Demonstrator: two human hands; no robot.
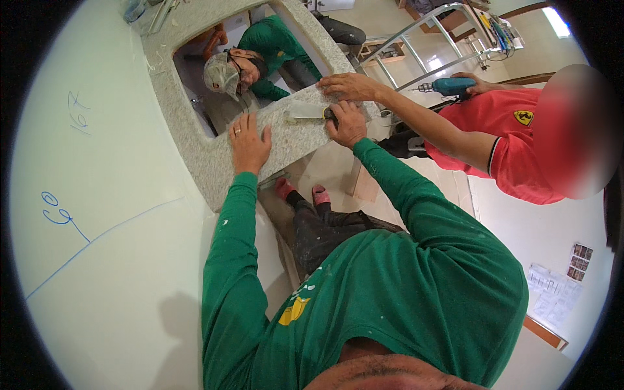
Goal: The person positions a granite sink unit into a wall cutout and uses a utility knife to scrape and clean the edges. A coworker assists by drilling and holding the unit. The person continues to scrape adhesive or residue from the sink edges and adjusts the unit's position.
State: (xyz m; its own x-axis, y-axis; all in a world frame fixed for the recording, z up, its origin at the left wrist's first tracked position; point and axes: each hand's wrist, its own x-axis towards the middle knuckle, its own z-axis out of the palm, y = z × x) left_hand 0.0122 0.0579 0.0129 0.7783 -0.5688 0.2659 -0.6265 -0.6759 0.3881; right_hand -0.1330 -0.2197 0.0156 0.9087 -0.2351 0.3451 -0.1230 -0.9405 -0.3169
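My left hand lies flat on the speckled stone countertop, fingers stretched out, close to the near edge of its rectangular cutout. In my right hand is the dark and yellow handle of a putty knife. Its wide pale blade points left and rests on or just over the stone. Just beyond my right hand, a co-worker's hand presses on the slab's right edge. My fingers partly hide the handle.
Below the cutout crouches a person in a green shirt and cap. At the right, a person in a red shirt holds a teal drill. Behind stands a metal stepladder with tools. The pale wall meets the slab's left side.
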